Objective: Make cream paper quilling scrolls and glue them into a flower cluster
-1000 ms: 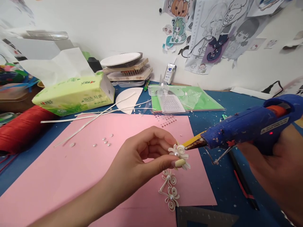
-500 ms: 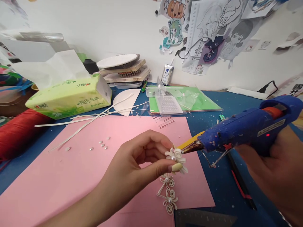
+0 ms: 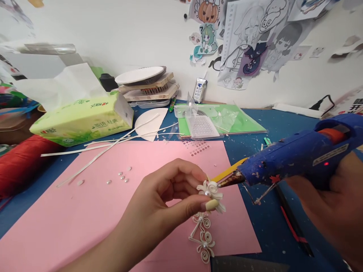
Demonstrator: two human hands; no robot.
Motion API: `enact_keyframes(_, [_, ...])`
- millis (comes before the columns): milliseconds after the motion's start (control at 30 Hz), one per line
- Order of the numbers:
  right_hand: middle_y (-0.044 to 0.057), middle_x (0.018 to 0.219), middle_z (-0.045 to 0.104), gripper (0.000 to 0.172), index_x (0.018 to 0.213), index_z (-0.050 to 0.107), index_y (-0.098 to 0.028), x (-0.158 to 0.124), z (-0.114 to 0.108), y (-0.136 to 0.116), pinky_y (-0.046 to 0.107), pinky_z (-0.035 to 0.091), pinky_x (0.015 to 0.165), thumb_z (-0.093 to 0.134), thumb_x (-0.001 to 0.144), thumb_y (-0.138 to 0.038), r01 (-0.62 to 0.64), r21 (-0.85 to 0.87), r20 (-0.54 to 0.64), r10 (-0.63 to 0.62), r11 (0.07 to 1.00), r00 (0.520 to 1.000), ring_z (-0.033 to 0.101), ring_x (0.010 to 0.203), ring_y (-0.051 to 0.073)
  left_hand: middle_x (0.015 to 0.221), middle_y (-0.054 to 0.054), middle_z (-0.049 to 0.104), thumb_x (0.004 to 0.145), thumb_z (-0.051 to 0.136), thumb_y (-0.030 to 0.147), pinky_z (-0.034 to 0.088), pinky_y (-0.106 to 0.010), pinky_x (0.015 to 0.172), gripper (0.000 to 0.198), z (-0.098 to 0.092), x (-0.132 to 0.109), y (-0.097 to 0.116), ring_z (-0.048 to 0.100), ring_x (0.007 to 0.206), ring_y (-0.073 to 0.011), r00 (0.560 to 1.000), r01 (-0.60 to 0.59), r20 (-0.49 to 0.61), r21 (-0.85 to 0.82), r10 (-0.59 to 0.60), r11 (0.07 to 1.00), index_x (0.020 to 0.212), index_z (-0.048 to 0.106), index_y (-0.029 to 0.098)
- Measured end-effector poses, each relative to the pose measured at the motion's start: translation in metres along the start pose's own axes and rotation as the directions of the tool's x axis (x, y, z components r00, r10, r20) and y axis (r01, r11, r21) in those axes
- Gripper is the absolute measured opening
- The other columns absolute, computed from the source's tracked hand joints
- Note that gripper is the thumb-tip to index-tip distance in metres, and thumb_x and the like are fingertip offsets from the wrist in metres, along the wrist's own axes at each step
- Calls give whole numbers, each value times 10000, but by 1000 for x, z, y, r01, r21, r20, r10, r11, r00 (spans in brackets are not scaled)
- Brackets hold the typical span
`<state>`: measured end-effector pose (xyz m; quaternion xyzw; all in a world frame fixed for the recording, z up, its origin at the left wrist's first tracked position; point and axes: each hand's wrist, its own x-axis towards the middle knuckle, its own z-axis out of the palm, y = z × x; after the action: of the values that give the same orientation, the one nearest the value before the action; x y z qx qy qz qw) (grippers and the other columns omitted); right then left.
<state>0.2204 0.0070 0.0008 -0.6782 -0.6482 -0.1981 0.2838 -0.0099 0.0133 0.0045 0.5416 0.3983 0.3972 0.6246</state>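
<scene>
My left hand [image 3: 167, 204] pinches a small white quilled paper flower [image 3: 211, 190] with a pearl at its centre, held above the pink paper sheet [image 3: 85, 211]. My right hand [image 3: 334, 211] grips a blue hot glue gun [image 3: 300, 155], and its brown nozzle tip touches the flower's right side. A red light glows on the gun's body. On the pink sheet just below the flower lies a white quilled scroll piece [image 3: 202, 238] with pearls.
Several loose pearls [image 3: 122, 175] and white paper strips [image 3: 107, 145] lie on the pink sheet's far left. A green tissue pack [image 3: 82, 119], red thread spool [image 3: 19, 166], stacked boards [image 3: 147, 88], green sheets with a clear bead tray [image 3: 202, 126] and a dark ruler [image 3: 246, 264] surround it.
The view has shifted slightly. The flower and the glue gun nozzle stay together, moved a little down and left in the picture; the hands keep their grips.
</scene>
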Motion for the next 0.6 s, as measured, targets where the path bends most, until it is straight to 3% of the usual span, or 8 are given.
enact_keyframes(267, [-15,415,438,258,624,368,-239,-1,1,0,251,294,371,411,713,-477,-30,-29,21,30,999,999,457,390,179,660,22,608,678,650,154,479,-185,553,141,1,-1,0,582,596,-96,1000,-14,0,7,14,1000,775,552,182])
enact_keyframes(600, [-35,403,394,266,600,326,-239,0,0,0,233,270,351,431,724,-450,38,-17,-30,-39,999,999,414,354,155,659,18,618,675,652,152,481,-188,555,142,0,0,0,591,597,-101,1000,-2,1,7,2,1000,767,547,176])
